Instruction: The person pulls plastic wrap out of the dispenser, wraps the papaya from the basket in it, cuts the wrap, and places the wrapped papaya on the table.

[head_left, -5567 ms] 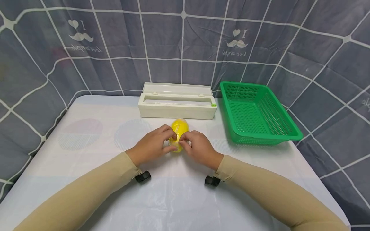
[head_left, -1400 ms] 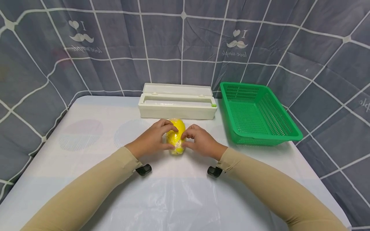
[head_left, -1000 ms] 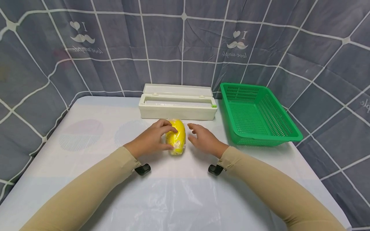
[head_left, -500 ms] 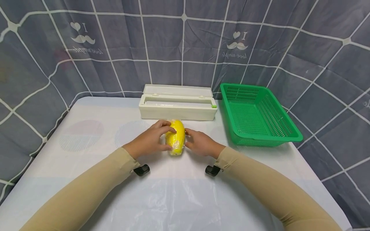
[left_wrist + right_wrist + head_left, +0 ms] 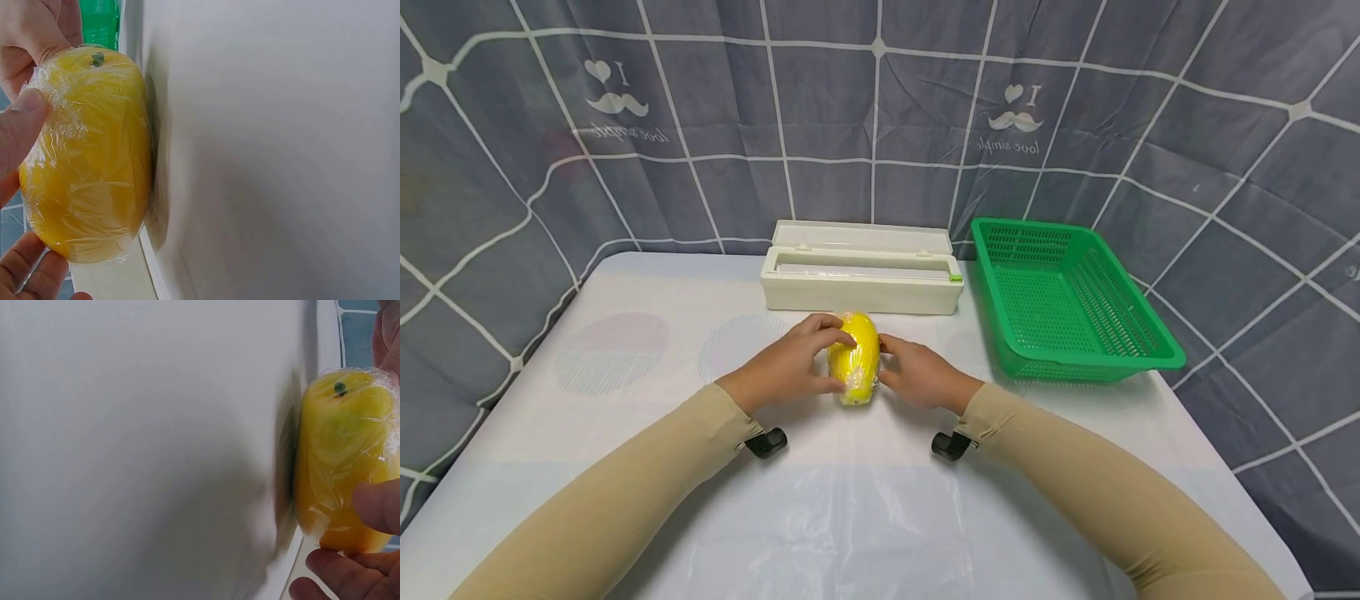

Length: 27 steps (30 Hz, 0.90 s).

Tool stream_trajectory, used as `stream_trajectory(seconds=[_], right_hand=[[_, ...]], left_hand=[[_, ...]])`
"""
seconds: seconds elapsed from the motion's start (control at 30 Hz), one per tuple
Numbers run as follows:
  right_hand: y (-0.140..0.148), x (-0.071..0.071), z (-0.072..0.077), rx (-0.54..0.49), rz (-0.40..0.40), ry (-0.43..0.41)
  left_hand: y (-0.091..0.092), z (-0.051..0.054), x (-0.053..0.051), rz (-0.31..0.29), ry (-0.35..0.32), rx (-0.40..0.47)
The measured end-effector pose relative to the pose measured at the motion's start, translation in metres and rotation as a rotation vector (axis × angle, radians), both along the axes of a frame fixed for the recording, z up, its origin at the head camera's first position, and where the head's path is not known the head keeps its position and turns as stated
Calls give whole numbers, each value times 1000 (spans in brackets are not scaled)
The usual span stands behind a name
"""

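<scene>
A yellow oblong fruit (image 5: 855,358), wrapped in clear cling film, lies on the table in the middle of the head view. Its green stem spot shows in both wrist views. My left hand (image 5: 796,365) grips the fruit from the left, with the thumb near the close end and fingers bent over the far part. On the other side, my right hand (image 5: 925,372) holds it between thumb and fingers. In the right wrist view the right thumb (image 5: 378,506) presses on the wrapped fruit (image 5: 337,447). Creased film shows on the fruit (image 5: 94,156) in the left wrist view.
Just behind the fruit stands a white cling film box (image 5: 861,293) with its lid up and a roll inside. A green plastic basket (image 5: 1093,364) stands at the back right of the table (image 5: 865,517). A grey checked curtain (image 5: 820,100) surrounds the back and sides.
Earlier both hands pinched at the film on the fruit. The right hand let go, drew off to the right, then came back against the fruit's right side. The left hand stayed on it.
</scene>
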State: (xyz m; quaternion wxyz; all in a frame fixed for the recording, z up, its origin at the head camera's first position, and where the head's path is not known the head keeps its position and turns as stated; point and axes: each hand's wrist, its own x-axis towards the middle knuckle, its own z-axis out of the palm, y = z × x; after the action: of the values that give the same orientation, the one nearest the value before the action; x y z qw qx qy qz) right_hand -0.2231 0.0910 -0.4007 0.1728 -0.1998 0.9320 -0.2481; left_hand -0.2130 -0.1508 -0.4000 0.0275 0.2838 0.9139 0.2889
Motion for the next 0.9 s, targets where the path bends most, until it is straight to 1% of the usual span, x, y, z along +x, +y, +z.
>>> stream_trajectory(seconds=[0.17,0.37,0.5,0.73,0.9], right_hand=[[1,0,0,-4,1,12],[2,2,0,-22,-6,59],[4,4,2,-27,-17,72],[6,5,5,-51,-26,90],[7,8,8,-34,-31,126]], left_hand=[[1,0,0,-1,-8,11],[3,-2,0,-3,-7,20],[4,-3,0,1,-13,26],[5,-5,-1,6,-55,31],[5,-8,-2,6,-80,20]])
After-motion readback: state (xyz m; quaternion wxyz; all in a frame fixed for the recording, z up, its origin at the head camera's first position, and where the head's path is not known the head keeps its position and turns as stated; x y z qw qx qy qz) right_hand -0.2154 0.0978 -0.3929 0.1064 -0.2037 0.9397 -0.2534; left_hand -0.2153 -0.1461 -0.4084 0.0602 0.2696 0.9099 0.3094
